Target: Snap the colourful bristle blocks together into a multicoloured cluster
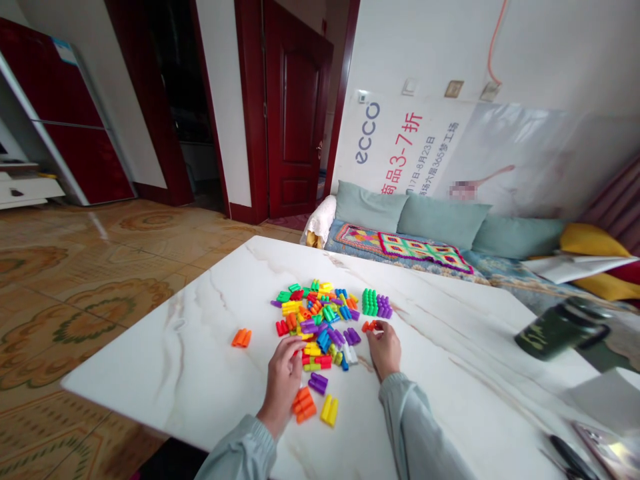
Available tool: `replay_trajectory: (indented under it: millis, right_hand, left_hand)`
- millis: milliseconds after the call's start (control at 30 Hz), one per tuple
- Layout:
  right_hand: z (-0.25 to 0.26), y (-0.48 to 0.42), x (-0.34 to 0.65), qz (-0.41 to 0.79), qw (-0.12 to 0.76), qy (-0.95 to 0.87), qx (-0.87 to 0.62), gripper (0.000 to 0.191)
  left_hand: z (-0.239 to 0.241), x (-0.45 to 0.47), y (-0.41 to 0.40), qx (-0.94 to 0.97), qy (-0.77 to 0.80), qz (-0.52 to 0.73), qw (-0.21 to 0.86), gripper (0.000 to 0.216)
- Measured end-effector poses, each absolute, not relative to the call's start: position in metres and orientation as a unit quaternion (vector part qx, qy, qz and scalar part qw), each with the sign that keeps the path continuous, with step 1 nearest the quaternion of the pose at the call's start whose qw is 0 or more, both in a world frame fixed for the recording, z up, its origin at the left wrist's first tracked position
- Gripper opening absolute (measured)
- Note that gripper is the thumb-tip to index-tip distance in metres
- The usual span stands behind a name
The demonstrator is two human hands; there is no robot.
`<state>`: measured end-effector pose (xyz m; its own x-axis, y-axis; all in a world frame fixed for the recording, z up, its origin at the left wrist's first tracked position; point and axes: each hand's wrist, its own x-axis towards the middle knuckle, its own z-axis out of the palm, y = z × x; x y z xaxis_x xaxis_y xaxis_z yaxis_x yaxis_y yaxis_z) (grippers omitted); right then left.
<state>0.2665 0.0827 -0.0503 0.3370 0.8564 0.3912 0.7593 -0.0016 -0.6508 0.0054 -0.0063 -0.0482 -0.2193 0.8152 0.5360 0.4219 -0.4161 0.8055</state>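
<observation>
A heap of bright plastic building blocks (pixel 320 320), shaped like joined tubes, lies on the white marbled table (pixel 200 347). My right hand (pixel 385 350) pinches an orange block (pixel 369 326) at the heap's right side. Just beyond it stand a green block group (pixel 370 302) and a purple block group (pixel 385 306), side by side in neat rows. My left hand (pixel 285 377) is at the heap's near left edge, its fingers curled together; what they hold, if anything, is hidden. Close to that hand lie an orange block group (pixel 303 405), a purple block (pixel 318 383) and a yellow block (pixel 329 410).
Apart from the heap, an orange block (pixel 241 338) lies to the left. A dark green mug (pixel 557 330) stands at the right, with a black-handled tool (pixel 570 455) near the front right corner. Behind the table is a sofa with pale cushions (pixel 440 217).
</observation>
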Motion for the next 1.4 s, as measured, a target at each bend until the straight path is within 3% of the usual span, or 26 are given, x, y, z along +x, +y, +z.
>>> replay_trajectory:
  millis: [233, 1033, 1400]
  right_hand:
    - [-0.043, 0.098, 0.257, 0.019, 0.386, -0.555, -0.737, 0.029]
    - [-0.048, 0.106, 0.255, -0.013, 0.428, -0.520, -0.739, 0.037]
    - [-0.053, 0.045, 0.250, 0.026, 0.327, -0.646, -0.689, 0.026]
  left_hand:
    - [-0.046, 0.006, -0.006, 0.602, 0.514, 0.588, 0.165, 0.023]
    - [-0.045, 0.006, -0.006, 0.600, 0.513, 0.591, 0.167, 0.022]
    - [-0.047, 0.006, -0.009, 0.591, 0.510, 0.600, 0.175, 0.024]
